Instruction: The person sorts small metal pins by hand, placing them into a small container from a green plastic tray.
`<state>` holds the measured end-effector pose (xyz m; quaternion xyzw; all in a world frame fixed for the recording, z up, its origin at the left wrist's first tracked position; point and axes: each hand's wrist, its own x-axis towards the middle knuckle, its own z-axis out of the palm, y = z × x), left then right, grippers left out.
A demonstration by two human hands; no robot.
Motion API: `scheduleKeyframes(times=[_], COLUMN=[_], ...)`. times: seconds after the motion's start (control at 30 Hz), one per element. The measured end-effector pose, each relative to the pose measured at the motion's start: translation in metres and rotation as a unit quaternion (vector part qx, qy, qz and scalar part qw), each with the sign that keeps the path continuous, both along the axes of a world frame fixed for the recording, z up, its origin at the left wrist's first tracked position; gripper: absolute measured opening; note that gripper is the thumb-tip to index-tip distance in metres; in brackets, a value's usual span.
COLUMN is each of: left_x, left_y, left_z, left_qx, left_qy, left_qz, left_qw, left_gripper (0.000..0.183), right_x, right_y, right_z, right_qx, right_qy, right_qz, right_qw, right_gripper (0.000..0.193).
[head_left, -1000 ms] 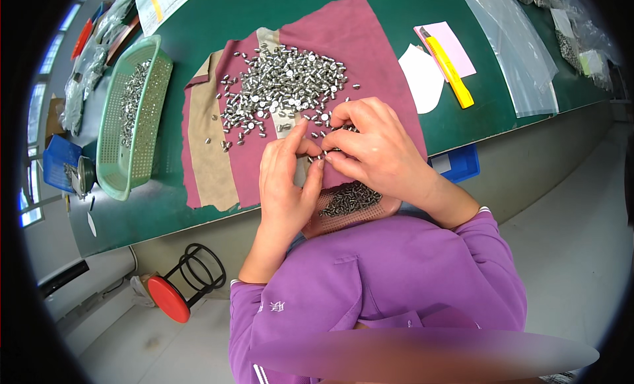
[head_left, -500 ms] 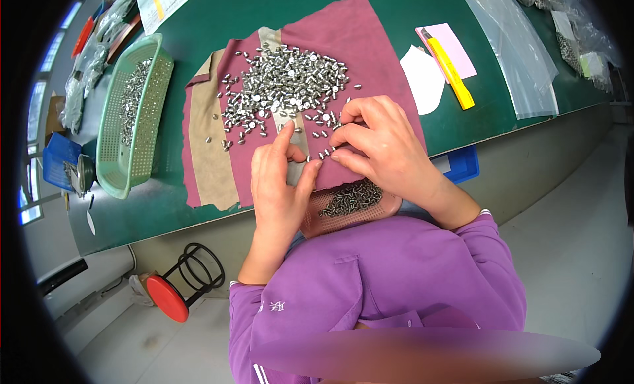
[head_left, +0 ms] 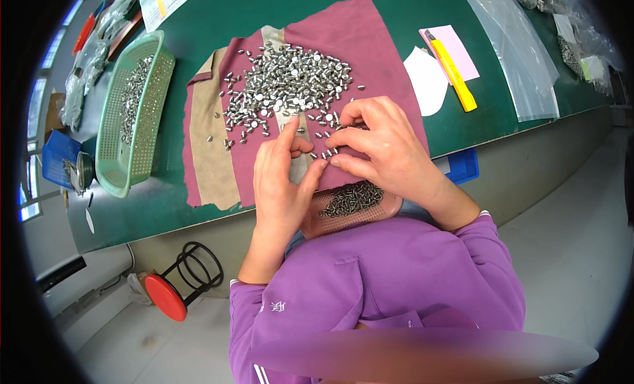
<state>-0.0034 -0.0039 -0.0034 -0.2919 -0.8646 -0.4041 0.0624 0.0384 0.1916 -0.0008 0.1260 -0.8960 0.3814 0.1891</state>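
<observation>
Many small shiny metal studs (head_left: pixel 294 77) lie heaped on a maroon cloth (head_left: pixel 370 37) with beige strips. Below the heap, my left hand (head_left: pixel 277 169) has its index finger stretched toward the pile and its thumb apart, with a single loose stud (head_left: pixel 314 155) in the gap between its fingertips. My right hand (head_left: pixel 386 139) faces it, thumb and index finger closing around a couple of studs (head_left: pixel 332 151) at the cloth. Its other fingers curl over more studs and partly hide them. A pink basket (head_left: pixel 317 223) holding darker metal pieces sits under the table edge at my lap.
A green basket (head_left: pixel 109 149) with metal pieces stands at the left, beside a blue bin (head_left: pixel 56 161). To the right lie a yellow utility knife (head_left: pixel 456 73), pink paper (head_left: pixel 462 47), white paper (head_left: pixel 424 83) and clear plastic bags (head_left: pixel 518 67). A red stool (head_left: pixel 165 297) stands on the floor.
The loose stud by my left fingertips has shifted slightly and lies tilted now. My left middle finger has stretched a little toward it. My right hand has barely moved.
</observation>
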Motion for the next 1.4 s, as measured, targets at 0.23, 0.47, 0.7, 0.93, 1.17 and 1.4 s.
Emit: scheduleKeyframes(times=[0.23, 0.47, 0.7, 0.93, 1.17, 1.4], left_x=[-0.001, -0.002, -0.001, -0.003, -0.004, -0.001], left_y=[-0.005, -0.005, 0.001, -0.002, -0.004, -0.009], left_z=[0.002, -0.001, -0.001, -0.002, 0.001, 0.004], left_qx=[-0.001, 0.023, 0.025, 0.013, 0.014, 0.031], left_qy=[-0.051, -0.044, -0.044, -0.043, -0.060, -0.083], left_qz=[-0.023, -0.029, -0.019, -0.045, -0.071, -0.061], left_qw=[0.998, 0.998, 0.999, 0.998, 0.996, 0.994], left_gripper=[0.073, 0.068, 0.066, 0.072, 0.075, 0.076], right_x=[-0.001, 0.000, 0.001, 0.003, 0.005, 0.008], right_y=[-0.002, -0.002, -0.002, -0.003, -0.002, -0.002], right_z=[-0.004, -0.002, -0.005, -0.003, -0.002, -0.003], right_qx=[0.011, 0.012, 0.007, -0.010, -0.013, -0.009], right_qy=[0.012, 0.016, 0.015, 0.000, -0.021, -0.014], right_qz=[0.006, -0.001, -0.013, 0.001, 0.005, -0.004], right_qw=[1.000, 1.000, 1.000, 1.000, 1.000, 1.000], right_gripper=[0.017, 0.019, 0.018, 0.015, 0.021, 0.021])
